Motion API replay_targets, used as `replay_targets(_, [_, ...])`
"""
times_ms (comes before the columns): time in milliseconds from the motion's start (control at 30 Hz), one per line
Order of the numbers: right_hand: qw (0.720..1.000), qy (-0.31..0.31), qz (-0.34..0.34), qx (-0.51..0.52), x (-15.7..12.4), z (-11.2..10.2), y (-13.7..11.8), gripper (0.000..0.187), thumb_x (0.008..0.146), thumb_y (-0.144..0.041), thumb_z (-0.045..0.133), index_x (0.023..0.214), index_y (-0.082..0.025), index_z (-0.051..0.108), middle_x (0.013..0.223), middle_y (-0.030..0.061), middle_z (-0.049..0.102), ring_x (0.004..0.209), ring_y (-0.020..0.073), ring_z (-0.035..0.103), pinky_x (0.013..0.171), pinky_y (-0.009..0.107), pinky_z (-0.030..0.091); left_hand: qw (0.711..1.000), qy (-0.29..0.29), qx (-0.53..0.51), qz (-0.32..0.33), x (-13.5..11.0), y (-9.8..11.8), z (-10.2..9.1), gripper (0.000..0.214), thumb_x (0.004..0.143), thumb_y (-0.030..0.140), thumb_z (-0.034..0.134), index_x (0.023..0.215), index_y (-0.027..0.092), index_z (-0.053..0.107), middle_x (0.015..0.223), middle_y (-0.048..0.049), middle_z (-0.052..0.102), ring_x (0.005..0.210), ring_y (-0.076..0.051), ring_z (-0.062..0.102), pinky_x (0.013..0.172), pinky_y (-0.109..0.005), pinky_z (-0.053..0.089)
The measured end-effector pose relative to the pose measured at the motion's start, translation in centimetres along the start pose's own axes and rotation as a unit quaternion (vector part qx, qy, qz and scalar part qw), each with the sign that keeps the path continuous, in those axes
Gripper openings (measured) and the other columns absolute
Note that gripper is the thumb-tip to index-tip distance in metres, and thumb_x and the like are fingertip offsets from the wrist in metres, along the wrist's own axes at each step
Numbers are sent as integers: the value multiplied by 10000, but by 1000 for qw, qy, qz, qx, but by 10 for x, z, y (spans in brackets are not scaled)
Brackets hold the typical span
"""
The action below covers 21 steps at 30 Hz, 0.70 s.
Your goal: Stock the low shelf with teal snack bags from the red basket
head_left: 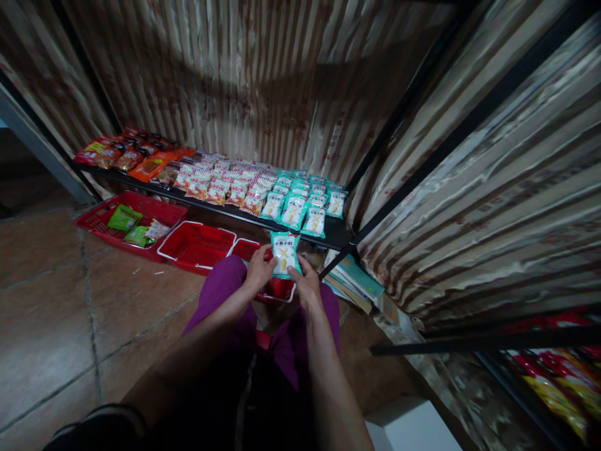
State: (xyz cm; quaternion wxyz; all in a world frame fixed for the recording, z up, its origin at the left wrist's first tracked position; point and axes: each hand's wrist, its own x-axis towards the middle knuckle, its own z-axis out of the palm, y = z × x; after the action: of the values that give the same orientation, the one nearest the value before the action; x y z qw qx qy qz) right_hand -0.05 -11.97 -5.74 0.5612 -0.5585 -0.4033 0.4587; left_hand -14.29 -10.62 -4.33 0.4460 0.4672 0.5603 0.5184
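I hold a teal snack packet (284,252) upright in both hands above my knees, which are in purple trousers. My left hand (260,268) pinches its lower left edge. My right hand (306,280) grips its lower right edge. Just beyond the packet is the front edge of a low black shelf (335,233), where rows of the same teal packets (300,203) lie flat. Below my hands sits a red basket (280,289), partly hidden by them.
Red-and-white packets (225,181) and orange and dark red packets (136,156) fill the shelf's left part. Two more red baskets (197,246) (101,219) stand on the tiled floor, the left one holding green packets. Books (357,275) lie at the right. Striped curtain backs everything.
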Motion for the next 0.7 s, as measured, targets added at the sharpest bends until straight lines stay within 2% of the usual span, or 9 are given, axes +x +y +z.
replay_targets(100, [985, 23, -84, -149, 0, 0, -2, 513, 654, -345, 670, 1153, -235, 631, 1083, 40, 692, 954, 227, 630, 876, 391, 497, 1000, -21, 1, 16, -2, 5, 5, 422, 717, 237, 675, 1133, 206, 611, 1115, -94, 638, 984, -216, 617, 883, -351, 479])
replay_targets(233, [935, 37, -196, -293, -9, 7, -10, 480, 762, -334, 575, 1220, -194, 598, 1150, 108, 634, 1063, 249, 574, 950, 423, 446, 990, -51, -125, -35, -6, 14, 13, 457, 675, 328, 741, 1091, 191, 609, 1090, -100, 656, 1031, -237, 600, 884, -347, 467])
replay_targets(333, [899, 31, -258, -352, -19, 14, -17, 488, 788, -292, 553, 1263, -183, 566, 1178, 132, 586, 1099, 249, 536, 974, 424, 428, 972, -68, -218, -61, -7, 21, 17, 444, 652, 389, 763, 1016, 176, 622, 1020, -86, 671, 967, -212, 610, 847, -306, 464])
replay_targets(467, [867, -7, -318, -383, -30, 21, -24, 487, 782, -274, 575, 1266, -220, 563, 1240, 118, 542, 1156, 256, 490, 1008, 444, 403, 951, -54, -290, -87, -4, 25, 13, 406, 614, 430, 777, 881, 162, 629, 878, -45, 668, 813, -159, 612, 740, -249, 462])
replay_targets(600, [863, -92, -353, -349, -36, 21, -31, 441, 799, -298, 567, 1230, -210, 583, 1289, 113, 537, 1185, 247, 491, 1024, 431, 395, 938, -38, -328, -102, 0, 22, 3, 455, 550, 420, 809, 869, 158, 619, 827, -29, 667, 743, -143, 613, 705, -242, 461])
replay_targets(667, [877, -112, -352, -306, -35, 20, -32, 382, 834, -322, 532, 1190, -205, 603, 1255, 107, 573, 1171, 225, 515, 1019, 408, 403, 930, -36, -347, -114, 1, 21, -1, 462, 522, 397, 824, 859, 154, 619, 796, -29, 670, 721, -147, 618, 699, -249, 465])
replay_targets(700, [889, -100, -344, -285, -33, 19, -31, 355, 850, -333, 509, 1164, -204, 614, 1223, 103, 596, 1152, 215, 532, 1012, 400, 409, 925, -42, -357, -122, 1, 20, -3, 460, 519, 386, 826, 857, 152, 620, 783, -28, 671, 705, -147, 618, 691, -253, 468])
